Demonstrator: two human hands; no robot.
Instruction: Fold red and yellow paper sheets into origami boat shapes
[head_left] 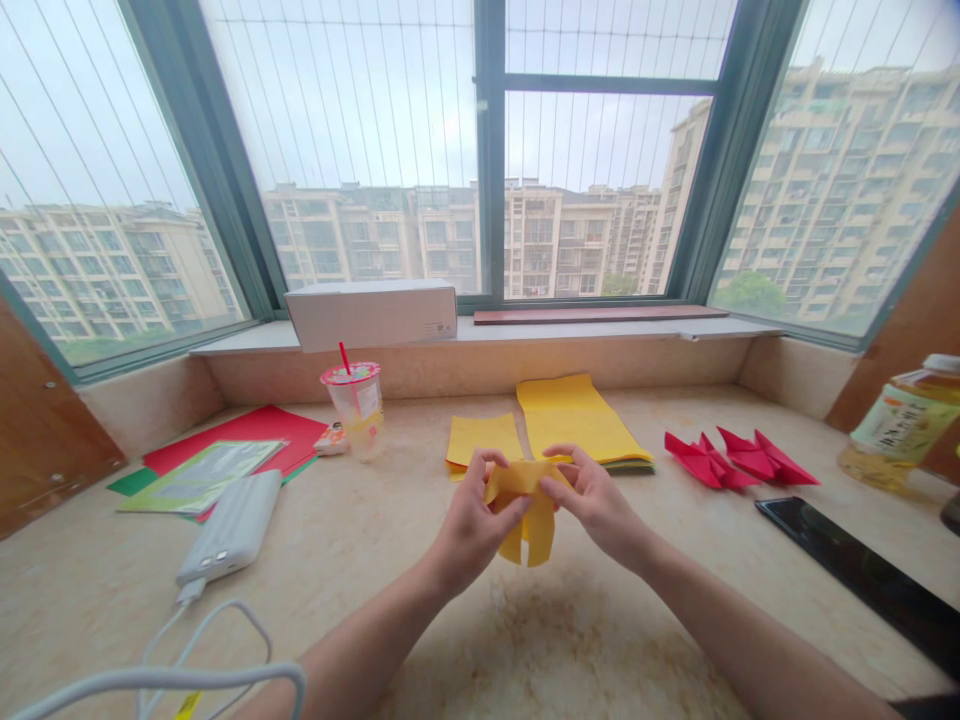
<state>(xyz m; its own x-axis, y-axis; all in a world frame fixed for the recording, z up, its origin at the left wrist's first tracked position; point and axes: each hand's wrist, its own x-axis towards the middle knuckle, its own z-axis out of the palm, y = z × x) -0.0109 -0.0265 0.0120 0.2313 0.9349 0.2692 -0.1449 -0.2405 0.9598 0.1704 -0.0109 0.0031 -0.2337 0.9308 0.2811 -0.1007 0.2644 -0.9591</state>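
Partly hidden: the middle of the yellow paper piece (538, 525), covered by thumbs and fingers; its exact folds are hard to make out. The near corner of the small yellow stack (484, 437) sits behind the left hand (476, 512). Cut off at the right edge: the bottle (904, 425) and the black slab (855, 570); at lower left, the white cable (172, 680) runs out of frame. Both forearms enter from the bottom corners and converge at centre, hands level, palms facing inward. Left hand: fingers curled, thumb and fingertips pinching the piece's left side. Right hand (592, 490): thumb and index closed on its upper right. The piece is between the hands, above the countertop (637, 620), two flaps hanging with a narrow slit between. Two red folded papers (705, 462) lie apart, right.
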